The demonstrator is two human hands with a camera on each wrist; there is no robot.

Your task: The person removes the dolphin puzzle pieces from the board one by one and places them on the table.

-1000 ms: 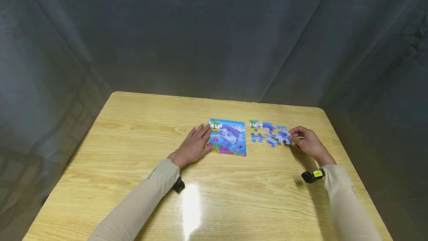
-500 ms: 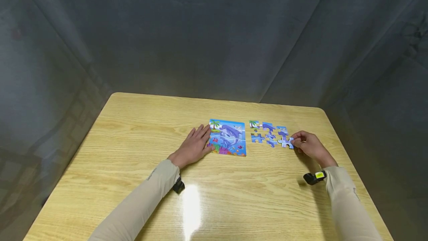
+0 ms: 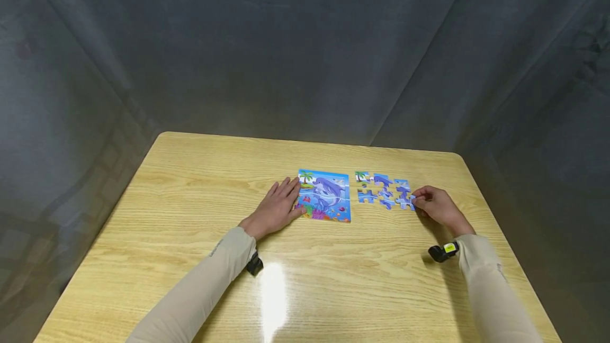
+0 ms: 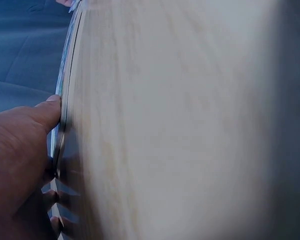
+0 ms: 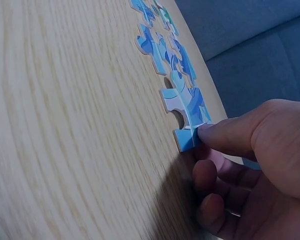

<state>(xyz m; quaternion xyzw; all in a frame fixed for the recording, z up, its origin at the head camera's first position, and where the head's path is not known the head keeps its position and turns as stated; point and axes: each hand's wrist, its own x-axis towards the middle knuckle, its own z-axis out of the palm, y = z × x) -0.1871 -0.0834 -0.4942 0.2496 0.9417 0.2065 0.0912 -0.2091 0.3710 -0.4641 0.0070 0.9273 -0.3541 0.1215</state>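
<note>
A square dolphin jigsaw puzzle (image 3: pixel 329 195) with a palm tree and coral lies mid-table in the head view. My left hand (image 3: pixel 274 210) rests flat at its left edge, fingers straight, the thumb over the lower left corner. To the right, my right hand (image 3: pixel 438 208) pinches a blue and lilac puzzle piece (image 5: pixel 184 139) by its right end, between thumb and fingers. This piece stands low over the wood, directly in front of another piece (image 3: pixel 402 185) showing part of a dolphin. In the left wrist view, the left thumb (image 4: pixel 49 110) presses on the puzzle's edge.
Between puzzle and right hand lie several loose puzzle pieces, among them a palm tree piece (image 3: pixel 362 176), a dolphin head piece (image 3: pixel 383 180) and a water piece (image 3: pixel 367 196). Dark grey curtains (image 3: pixel 286 57) surround the wooden table (image 3: pixel 352 279) at the back and sides.
My right hand first drew the pinched piece toward me and right, off the dolphin piece behind it, then brought it slightly back left. The left hand and the puzzle have stayed put.
</note>
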